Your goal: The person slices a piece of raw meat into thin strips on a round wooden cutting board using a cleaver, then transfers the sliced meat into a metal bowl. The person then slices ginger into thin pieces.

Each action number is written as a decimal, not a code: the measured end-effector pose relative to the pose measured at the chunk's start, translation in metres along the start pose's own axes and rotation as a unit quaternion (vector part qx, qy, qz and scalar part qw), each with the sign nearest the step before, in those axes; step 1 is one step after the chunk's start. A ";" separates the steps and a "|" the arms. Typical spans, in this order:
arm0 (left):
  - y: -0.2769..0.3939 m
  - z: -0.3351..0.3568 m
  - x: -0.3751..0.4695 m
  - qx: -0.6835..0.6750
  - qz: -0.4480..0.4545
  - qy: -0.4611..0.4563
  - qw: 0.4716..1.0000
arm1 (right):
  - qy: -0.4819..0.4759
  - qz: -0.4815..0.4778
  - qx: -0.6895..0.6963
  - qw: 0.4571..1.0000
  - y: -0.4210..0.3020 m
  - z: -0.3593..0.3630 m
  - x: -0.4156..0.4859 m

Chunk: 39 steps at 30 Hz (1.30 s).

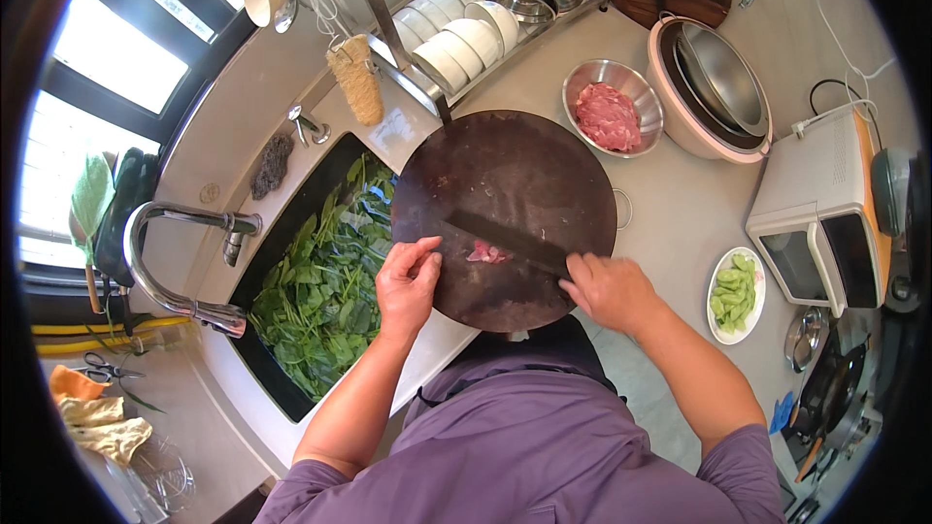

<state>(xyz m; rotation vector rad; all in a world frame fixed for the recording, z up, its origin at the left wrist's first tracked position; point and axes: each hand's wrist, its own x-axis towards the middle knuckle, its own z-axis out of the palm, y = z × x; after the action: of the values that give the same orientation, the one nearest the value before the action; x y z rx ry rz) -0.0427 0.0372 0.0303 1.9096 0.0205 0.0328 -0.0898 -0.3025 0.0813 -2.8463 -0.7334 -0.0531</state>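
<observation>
A round, dark wooden chopping board [502, 160] lies before me, overlapping the sink's right edge. My right hand [611, 291] grips the handle end of a dark-bladed cleaver [510, 240], which is slightly blurred and slants across the board. Just below the blade is a small piece of raw meat [489, 252]. At the board's left rim, my left hand [406, 287] has its fingers loosely curled, thumb a little apart from the index finger, and nothing visible in it. Beyond the board, a steel bowl [650, 127] contains sliced raw meat [608, 116].
Leafy greens [328, 284] fill the black sink [287, 397] on the left, under a chrome faucet [145, 269]. A rack holds white bowls [444, 62]. On the right are nested basins [757, 153], a microwave [808, 218] and an oval plate [757, 313] of cut green vegetable.
</observation>
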 end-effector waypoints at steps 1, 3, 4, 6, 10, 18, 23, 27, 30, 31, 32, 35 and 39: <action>-0.005 -0.003 -0.002 -0.016 -0.025 0.008 1.000 | -0.012 -0.017 0.003 1.000 -0.003 -0.002 -0.011; -0.012 -0.006 -0.007 -0.040 -0.017 0.015 0.999 | 0.014 -0.005 0.030 0.999 -0.005 -0.006 -0.025; -0.015 -0.006 -0.009 -0.048 -0.024 0.016 0.998 | 0.024 0.016 0.040 0.999 -0.005 -0.009 -0.029; -0.017 -0.005 -0.012 -0.050 -0.038 0.016 0.998 | 0.045 0.045 0.047 0.997 -0.002 -0.011 -0.023; -0.016 0.000 -0.003 -0.027 -0.037 -0.002 0.999 | 0.052 0.070 0.022 0.996 0.014 -0.005 0.017; -0.023 -0.005 0.018 -0.069 -0.016 0.016 0.997 | -0.021 -0.032 0.024 0.999 0.010 -0.011 0.004; -0.026 -0.008 0.012 -0.050 -0.069 0.001 0.996 | 0.018 0.049 0.076 0.996 0.007 -0.023 -0.038; -0.008 0.003 0.004 0.014 -0.013 -0.058 0.998 | 0.044 0.208 0.137 0.968 -0.010 -0.018 -0.081; 0.011 0.015 0.006 0.089 -0.021 -0.131 0.987 | 0.012 0.392 0.460 0.797 -0.018 -0.004 -0.108; 0.017 0.019 0.008 0.116 -0.006 -0.144 0.983 | -0.018 0.458 0.566 0.686 -0.020 0.001 -0.114; 0.022 0.023 0.009 0.142 0.004 -0.156 0.978 | -0.014 0.458 0.595 0.660 -0.021 0.008 -0.117; 0.031 0.029 0.014 0.174 0.041 -0.183 0.967 | -0.005 0.467 0.638 0.612 -0.029 0.030 -0.117; 0.029 0.036 0.019 0.188 0.052 -0.200 0.960 | -0.011 0.458 0.640 0.616 -0.052 0.049 -0.100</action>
<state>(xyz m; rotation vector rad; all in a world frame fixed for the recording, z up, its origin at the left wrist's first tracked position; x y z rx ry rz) -0.0229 -0.0062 0.0461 2.2642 -0.3706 -0.3058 -0.2028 -0.2953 0.0345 -1.4412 0.6178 0.4588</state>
